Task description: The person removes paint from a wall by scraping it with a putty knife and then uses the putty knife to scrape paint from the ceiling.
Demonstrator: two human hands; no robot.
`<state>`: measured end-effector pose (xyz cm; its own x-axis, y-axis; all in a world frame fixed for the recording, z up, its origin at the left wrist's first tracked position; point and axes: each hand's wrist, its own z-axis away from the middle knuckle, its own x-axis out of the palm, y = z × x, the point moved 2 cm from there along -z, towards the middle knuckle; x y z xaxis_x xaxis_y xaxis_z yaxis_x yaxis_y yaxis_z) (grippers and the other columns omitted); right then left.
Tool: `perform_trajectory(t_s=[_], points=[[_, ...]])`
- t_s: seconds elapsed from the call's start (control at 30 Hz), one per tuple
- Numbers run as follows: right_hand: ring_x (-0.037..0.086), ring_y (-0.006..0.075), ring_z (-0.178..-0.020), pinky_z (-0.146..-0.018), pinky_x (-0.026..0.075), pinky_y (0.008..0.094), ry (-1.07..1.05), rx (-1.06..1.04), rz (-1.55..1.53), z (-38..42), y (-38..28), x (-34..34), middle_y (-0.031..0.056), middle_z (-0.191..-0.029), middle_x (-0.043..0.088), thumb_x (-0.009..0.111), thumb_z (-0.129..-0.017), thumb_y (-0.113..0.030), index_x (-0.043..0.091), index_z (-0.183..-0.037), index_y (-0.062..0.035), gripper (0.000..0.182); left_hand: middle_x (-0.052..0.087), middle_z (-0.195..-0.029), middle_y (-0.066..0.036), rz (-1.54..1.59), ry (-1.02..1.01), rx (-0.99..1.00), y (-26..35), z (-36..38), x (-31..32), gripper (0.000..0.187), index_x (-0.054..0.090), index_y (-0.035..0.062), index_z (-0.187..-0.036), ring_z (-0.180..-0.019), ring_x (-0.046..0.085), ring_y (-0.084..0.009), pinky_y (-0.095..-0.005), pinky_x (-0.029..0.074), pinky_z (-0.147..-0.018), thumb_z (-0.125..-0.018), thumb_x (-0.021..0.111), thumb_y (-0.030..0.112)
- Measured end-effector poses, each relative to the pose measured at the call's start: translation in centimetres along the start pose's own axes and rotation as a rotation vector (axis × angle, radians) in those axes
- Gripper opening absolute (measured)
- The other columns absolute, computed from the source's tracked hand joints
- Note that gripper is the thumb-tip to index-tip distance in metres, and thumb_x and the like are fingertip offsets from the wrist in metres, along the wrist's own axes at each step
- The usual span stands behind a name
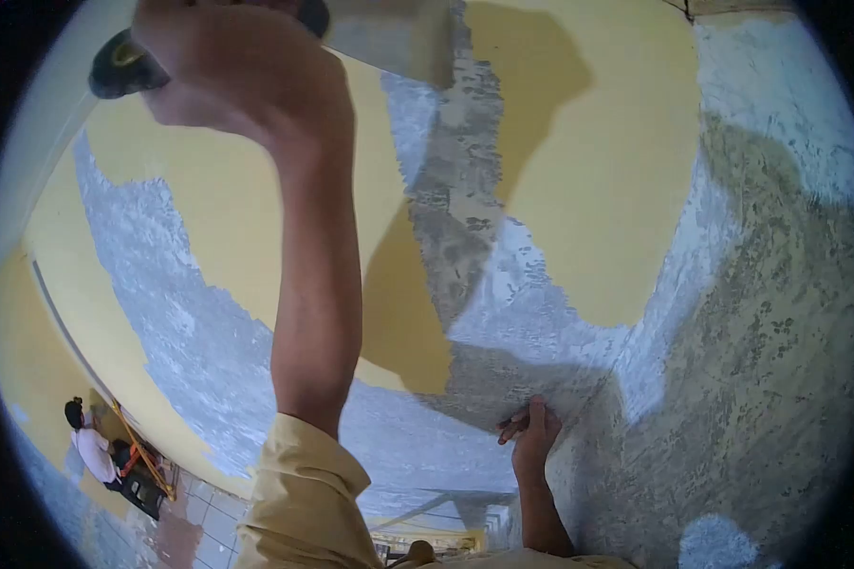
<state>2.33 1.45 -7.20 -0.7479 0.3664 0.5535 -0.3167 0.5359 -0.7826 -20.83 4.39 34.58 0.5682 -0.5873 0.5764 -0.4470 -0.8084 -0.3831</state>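
My left hand point(247, 76), raised at the upper left, is closed round the dark handle point(123, 66) of a wide-bladed tool. The tool's grey blade point(389, 38) is at the yellow wall point(598, 171), near a rough grey strip; whether it touches cannot be made out. Lower down, my right hand point(536, 427) is near the grey patch of wall by the corner. Its thumb points up and its fingers are loosely bent and apart, with nothing visible in them.
At the lower left a person point(95, 450) in a light top is beside the wall, near an orange-yellow frame point(142, 446). Pale floor tiles point(209, 517) show below. A rough grey wall point(750, 379) stands on the right, and shadows fall across the yellow surface.
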Motion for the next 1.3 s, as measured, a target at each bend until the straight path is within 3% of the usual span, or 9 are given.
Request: perform_trajectory(t_s=[0.23, 0.33, 0.37, 0.5, 0.57, 0.6, 0.63, 0.9, 1.3], points=[[0.05, 0.0191, -0.033, -0.035, 0.046, 0.0314, 0.045, 0.004, 0.03, 0.1, -0.3, 0.2, 0.0078, -0.046, 0.049, 0.049, -0.093, -0.025, 0.052, -0.06, 0.0003, 0.042, 0.058, -0.067, -0.008, -0.477, -0.081, 0.308, 0.5, -2.7, -2.9, 0.014, 0.047, 0.0008, -0.075, -0.063, 0.059, -0.0143, -0.0307, 0.05, -0.061, -0.081, 0.036, 0.005], [0.051, 0.0195, -0.033, -0.034, 0.045, 0.0312, 0.018, -0.011, 0.043, 0.1, -0.1, 0.3, 0.008, -0.046, 0.049, 0.049, -0.093, -0.026, 0.052, -0.06, 0.0008, 0.043, 0.057, -0.068, -0.007, -0.349, 0.102, 0.285, 0.3, -0.8, -1.5, 0.012, 0.047, 0.0012, -0.076, -0.061, 0.058, -0.0152, -0.0309, 0.051, -0.063, -0.081, 0.038, 0.009], [0.051, 0.0195, -0.033, -0.034, 0.045, 0.0313, 0.024, -0.005, 0.042, 0.1, -0.2, 0.4, 0.0082, -0.046, 0.049, 0.049, -0.093, -0.026, 0.053, -0.06, 0.0008, 0.043, 0.055, -0.067, -0.007, 0.095, 0.071, 0.032, 2.1, -2.1, -2.7, 0.012, 0.046, 0.0019, -0.081, -0.055, 0.054, -0.0181, -0.0281, 0.048, -0.057, -0.083, 0.037, 0.011], [0.05, 0.0195, -0.032, -0.034, 0.045, 0.0317, 0.046, -0.026, 0.05, 0.3, -0.4, 0.7, 0.0085, -0.046, 0.05, 0.049, -0.093, -0.026, 0.053, -0.059, 0.0005, 0.043, 0.041, -0.06, -0.006, -0.008, 0.025, -0.062, -1.9, 0.6, -1.4, 0.018, 0.036, 0.0076, -0.078, -0.05, 0.042, -0.0175, -0.0316, 0.036, -0.049, -0.085, 0.036, 0.023], [0.049, 0.0195, -0.032, -0.034, 0.045, 0.0319, 0.039, -0.023, 0.029, -0.1, 0.1, 0.6, 0.0088, -0.046, 0.051, 0.049, -0.093, -0.026, 0.053, -0.059, 0.0005, 0.043, 0.039, -0.059, -0.005, -0.072, 0.332, 0.008, 1.3, 1.1, -0.1, 0.017, 0.036, 0.0072, -0.079, -0.049, 0.04, -0.0168, -0.0312, 0.034, -0.048, -0.086, 0.033, 0.022], [0.049, 0.0195, -0.032, -0.034, 0.045, 0.032, 0.054, -0.017, 0.0, 0.0, 0.2, 0.2, 0.0091, -0.046, 0.051, 0.049, -0.093, -0.026, 0.053, -0.06, 0.0005, 0.043, 0.04, -0.059, -0.005, -0.252, 0.157, 0.173, -0.3, 1.3, -1.0, 0.022, 0.038, 0.0063, -0.08, -0.049, 0.042, -0.0169, -0.0308, 0.036, -0.049, -0.086, 0.031, 0.027], [0.049, 0.0195, -0.032, -0.034, 0.045, 0.032, 0.065, -0.02, 0.004, 0.4, 0.1, -0.3, 0.0091, -0.046, 0.051, 0.049, -0.093, -0.026, 0.053, -0.06, 0.0005, 0.043, 0.043, -0.06, -0.006, -0.084, 0.138, -0.001, -1.1, 1.8, -0.7, 0.022, 0.039, 0.0062, -0.081, -0.05, 0.046, -0.0175, -0.0294, 0.04, -0.05, -0.086, 0.032, 0.026], [0.05, 0.0193, -0.033, -0.034, 0.044, 0.0332, 0.023, -0.015, -0.002, 0.3, -0.4, 0.7, 0.0092, -0.046, 0.05, 0.05, -0.092, -0.025, 0.052, -0.062, -0.0013, 0.038, 0.037, -0.059, -0.003, 0.09, 0.001, -0.004, 1.1, 1.4, -0.5, 0.018, 0.037, 0.0077, -0.077, -0.045, 0.037, -0.0154, -0.0297, 0.033, -0.043, -0.086, 0.041, 0.023], [0.052, 0.02, -0.035, -0.031, 0.042, 0.0332, 0.046, -0.005, 0.002, 0.3, 0.1, 0.3, 0.0111, -0.051, 0.053, 0.051, -0.09, -0.025, 0.053, -0.061, 0.0015, 0.039, 0.04, -0.058, -0.007, -0.085, 0.279, -0.016, -0.1, 3.3, 2.2, 0.017, 0.039, 0.0026, -0.08, -0.044, 0.042, -0.015, -0.0292, 0.037, -0.042, -0.088, 0.042, 0.018]])
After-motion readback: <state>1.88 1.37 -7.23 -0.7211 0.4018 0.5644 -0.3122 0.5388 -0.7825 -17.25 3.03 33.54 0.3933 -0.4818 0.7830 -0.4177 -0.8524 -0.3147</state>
